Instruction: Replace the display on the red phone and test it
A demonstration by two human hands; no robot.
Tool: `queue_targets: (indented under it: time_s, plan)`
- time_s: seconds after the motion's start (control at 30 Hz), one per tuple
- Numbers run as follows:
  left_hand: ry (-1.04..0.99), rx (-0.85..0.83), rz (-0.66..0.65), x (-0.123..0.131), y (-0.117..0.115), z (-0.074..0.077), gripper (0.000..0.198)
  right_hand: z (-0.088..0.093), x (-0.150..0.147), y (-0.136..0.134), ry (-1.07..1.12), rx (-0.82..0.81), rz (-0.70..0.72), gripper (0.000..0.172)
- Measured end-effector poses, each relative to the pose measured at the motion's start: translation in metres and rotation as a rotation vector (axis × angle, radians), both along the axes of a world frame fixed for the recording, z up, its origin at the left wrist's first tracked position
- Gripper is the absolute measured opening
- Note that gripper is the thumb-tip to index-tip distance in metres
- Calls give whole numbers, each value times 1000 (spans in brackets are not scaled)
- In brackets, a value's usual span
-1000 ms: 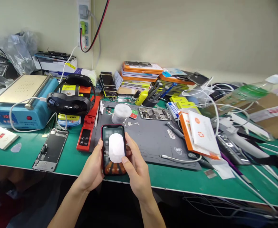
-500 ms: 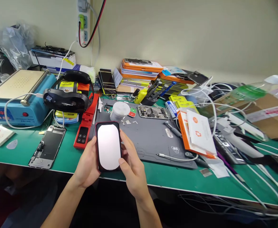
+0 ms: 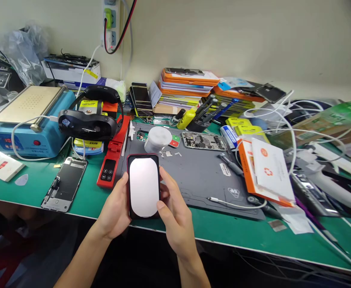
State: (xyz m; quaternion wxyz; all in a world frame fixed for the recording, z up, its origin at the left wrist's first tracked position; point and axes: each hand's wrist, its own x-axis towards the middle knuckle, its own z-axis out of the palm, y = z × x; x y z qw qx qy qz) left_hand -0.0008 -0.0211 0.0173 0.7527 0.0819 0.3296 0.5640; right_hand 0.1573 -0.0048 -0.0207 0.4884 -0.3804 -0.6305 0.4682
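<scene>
A smartphone (image 3: 144,187) with a bright white screen and dark red edge is held upright between both hands, over the bench's front edge. My left hand (image 3: 115,212) is closed around its left side. My right hand (image 3: 175,216) grips the right side, the thumb at the lower right of the screen and the other fingers partly hidden behind the phone. Just beyond the phone, a white round tub (image 3: 158,139) stands on the grey work mat (image 3: 193,176). An opened phone (image 3: 204,141) with bare inner parts lies farther back on the mat.
On the left are a blue heating-plate machine (image 3: 28,136), a black headset (image 3: 88,124), a detached phone screen (image 3: 65,185) and a red device (image 3: 109,166). To the right lie an orange-and-white box (image 3: 265,172) and tangled white cables (image 3: 293,136). A screwdriver holder (image 3: 203,116) stands behind.
The view has shifted slightly left, so the bench items appear farther right. Both hands keep the same hold on the phone, and its screen stays white.
</scene>
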Motion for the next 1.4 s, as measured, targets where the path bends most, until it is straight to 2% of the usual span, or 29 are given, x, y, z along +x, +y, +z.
queue_targets:
  time_s: [0.5, 1.07, 1.3, 1.4]
  plan:
    - [10, -32, 1, 1, 2, 5, 57, 2, 1, 0, 20, -23, 12, 52]
    - [23, -37, 11, 1, 2, 2, 58, 1, 0, 0, 17, -22, 19, 54]
    - [-30, 13, 3, 0, 1, -4, 59, -4, -1, 1, -5, -7, -5, 52]
    - [-15, 22, -5, 5, 0, -6, 68, -11, 4, -1, -25, 2, -11, 51]
